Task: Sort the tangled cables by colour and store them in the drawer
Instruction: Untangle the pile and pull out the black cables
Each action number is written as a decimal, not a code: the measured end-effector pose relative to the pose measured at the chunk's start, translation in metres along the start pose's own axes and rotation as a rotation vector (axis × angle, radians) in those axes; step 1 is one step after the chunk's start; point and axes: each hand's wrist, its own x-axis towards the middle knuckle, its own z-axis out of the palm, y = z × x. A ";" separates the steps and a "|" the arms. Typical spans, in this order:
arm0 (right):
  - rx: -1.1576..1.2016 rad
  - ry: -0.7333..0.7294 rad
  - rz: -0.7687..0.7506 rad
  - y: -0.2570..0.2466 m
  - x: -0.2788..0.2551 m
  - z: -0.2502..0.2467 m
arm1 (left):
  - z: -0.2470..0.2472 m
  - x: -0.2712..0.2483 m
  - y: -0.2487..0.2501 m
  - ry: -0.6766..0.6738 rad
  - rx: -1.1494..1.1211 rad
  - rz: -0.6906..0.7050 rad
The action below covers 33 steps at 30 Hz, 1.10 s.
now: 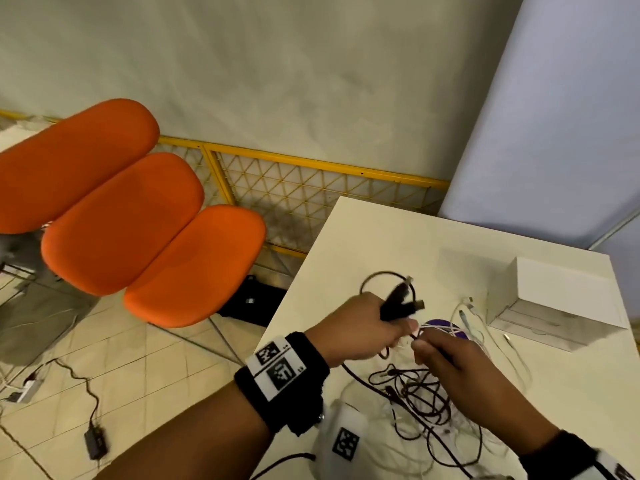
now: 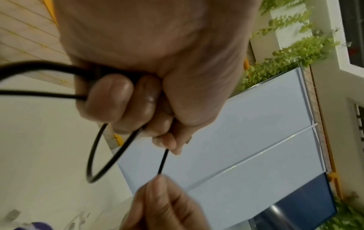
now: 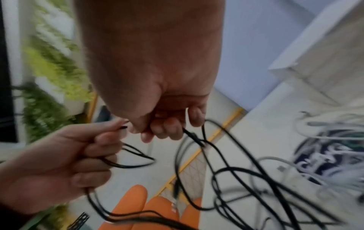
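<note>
My left hand (image 1: 394, 322) grips a coiled black cable (image 1: 403, 299) above the white table (image 1: 363, 237), with its plugs sticking up past the knuckles. In the left wrist view the fingers (image 2: 118, 99) curl round the black loops (image 2: 98, 155). My right hand (image 1: 424, 348) pinches a thin black strand (image 2: 163, 161) that runs straight from the left hand. Below both hands lies a tangle of black and white cables (image 1: 419, 407). More white cables (image 1: 472, 323) lie over a purple object (image 1: 438, 323). A white drawer box (image 1: 561, 296) stands at the right.
Three orange chair seats (image 1: 145, 220) stand left of the table, before a yellow mesh barrier (image 1: 311, 188). A black adapter and its cord (image 1: 95, 441) lie on the tiled floor. A pale blue panel (image 1: 554, 116) rises behind the table's far corner.
</note>
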 end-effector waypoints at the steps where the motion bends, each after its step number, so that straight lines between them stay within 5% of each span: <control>1: 0.027 0.002 0.009 0.007 0.000 0.000 | -0.004 0.000 0.001 0.037 -0.048 0.013; 8: 0.143 -0.007 0.197 0.065 -0.014 0.004 | -0.046 -0.012 0.015 0.098 -0.654 0.231; 16: 0.180 -0.071 0.301 0.091 -0.016 0.017 | -0.058 -0.021 0.024 0.183 -0.794 0.303; 23: 0.260 0.021 0.273 0.065 -0.011 0.015 | -0.030 -0.012 0.004 0.009 -0.579 0.122; 28: 0.198 0.110 0.070 0.032 -0.005 0.009 | 0.021 -0.002 -0.011 -0.139 -0.402 -0.046; 33: 0.174 0.101 0.044 0.024 -0.007 0.002 | 0.036 0.012 -0.008 -0.087 -0.345 -0.088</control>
